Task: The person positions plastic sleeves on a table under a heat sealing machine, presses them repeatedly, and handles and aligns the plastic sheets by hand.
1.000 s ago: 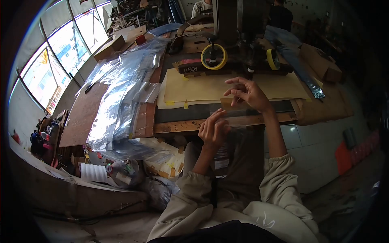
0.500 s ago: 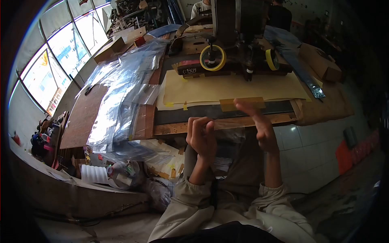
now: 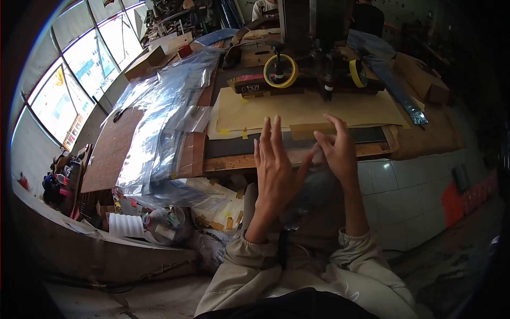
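Observation:
My left hand [image 3: 275, 167] is raised at the front edge of the bench, its fingers stretched out and its thumb pointing right. Beside it, my right hand [image 3: 340, 154] has thumb and index finger apart; its other fingers are mostly hidden. Thin clear plastic film [image 3: 314, 183], blurred, hangs between and below the hands near my left thumb; whether either hand grips it is unclear. Behind the hands, a strip of brown tape [image 3: 305, 132] lies along the front edge of the cream sheets [image 3: 319, 109], which rest on a dark mat [image 3: 234, 149].
Two yellow tape rolls [image 3: 280, 71] hang on the dark machine [image 3: 297, 32] over the bench. Clear plastic sleeves [image 3: 159, 122] cover the left side, with scissors [image 3: 118, 115] beside them. A cardboard box [image 3: 419, 80] sits at right. Two people [image 3: 367, 20] are at the back.
My left hand has uncurled from a loose fist and its fingers now point up. My right hand has turned, its thumb and index finger spreading. The film between them has crumpled and dropped.

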### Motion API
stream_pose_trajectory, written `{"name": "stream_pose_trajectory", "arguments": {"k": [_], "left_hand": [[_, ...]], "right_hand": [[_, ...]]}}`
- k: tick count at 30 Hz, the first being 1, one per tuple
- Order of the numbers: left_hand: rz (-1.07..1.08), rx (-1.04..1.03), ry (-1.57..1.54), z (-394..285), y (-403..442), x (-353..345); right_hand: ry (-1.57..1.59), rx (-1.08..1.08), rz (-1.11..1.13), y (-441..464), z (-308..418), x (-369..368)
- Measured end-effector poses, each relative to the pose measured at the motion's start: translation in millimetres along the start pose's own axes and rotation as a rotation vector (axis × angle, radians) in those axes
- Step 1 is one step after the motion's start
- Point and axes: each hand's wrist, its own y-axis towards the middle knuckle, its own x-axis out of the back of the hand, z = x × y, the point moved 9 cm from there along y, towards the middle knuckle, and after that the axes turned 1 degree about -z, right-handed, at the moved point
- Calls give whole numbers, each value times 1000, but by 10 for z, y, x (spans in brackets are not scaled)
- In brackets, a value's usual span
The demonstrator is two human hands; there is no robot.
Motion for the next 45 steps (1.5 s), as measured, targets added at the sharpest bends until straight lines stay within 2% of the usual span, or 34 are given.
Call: {"name": "stream_pose_trajectory", "arguments": {"k": [2,4,5,8,9,12,15,18,19,22,25,30,34,37,40,43,45], "left_hand": [[84,-109,473,136,44,-305],[152,-105,383,355,41,-593],[193,-99,339,454,11,-704],[228,-145,427,425,134,-736],[331,-75,445,501,219,-800],[321,11,452,684,423,-845],[214,106,429,869,501,-806],[62,-17,492,867,446,-813],[201,53,478,917,434,-872],[243,84,462,913,453,-876],[154,67,426,896,452,-828],[176,87,324,879,452,-817],[85,-1,361,790,450,-780],[107,-4,309,759,454,-782],[211,68,340,790,478,-806],[155,151,262,829,493,-752],[255,241,262,871,510,-761]], "right_hand": [[-349,119,-80,170,-234,-162],[-731,287,-219,215,-236,-299],[-918,191,-188,235,-308,-335],[-1098,453,-353,208,107,-334],[-985,560,-312,294,63,-409],[-781,608,-36,608,-147,-690],[-825,545,-20,751,-434,-813],[-758,540,-45,716,-444,-772],[-748,540,-50,702,-450,-766],[-732,563,-70,708,-388,-751],[-749,592,-84,658,-344,-743],[-773,686,-111,586,-268,-731],[-786,664,-68,593,-255,-747],[-817,644,-88,617,-251,-750],[-870,597,-96,617,-259,-753],[-924,551,-84,616,-255,-732],[-913,575,-57,593,-220,-698]]}}
